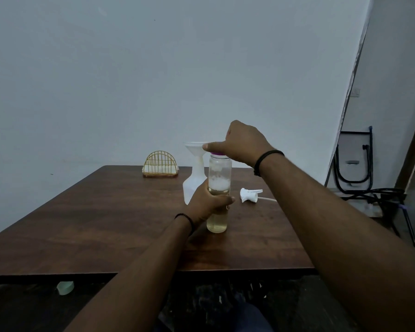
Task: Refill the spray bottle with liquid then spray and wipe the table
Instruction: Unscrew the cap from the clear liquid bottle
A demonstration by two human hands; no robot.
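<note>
While upright, clear bottle, pale yellowish liquid, foam

Head-worn camera looks forward and down — table close below.

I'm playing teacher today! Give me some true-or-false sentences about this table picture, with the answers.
1. The left hand holds the clear bottle. True.
2. The clear bottle is empty. False: yellowish liquid sits in its lower part.
3. A funnel sits in the white spray bottle. True.
4. The spray nozzle is screwed onto the white bottle. False: it lies on the table.
5. The right hand rests on the table. False: it is at the clear bottle's purple cap.
</note>
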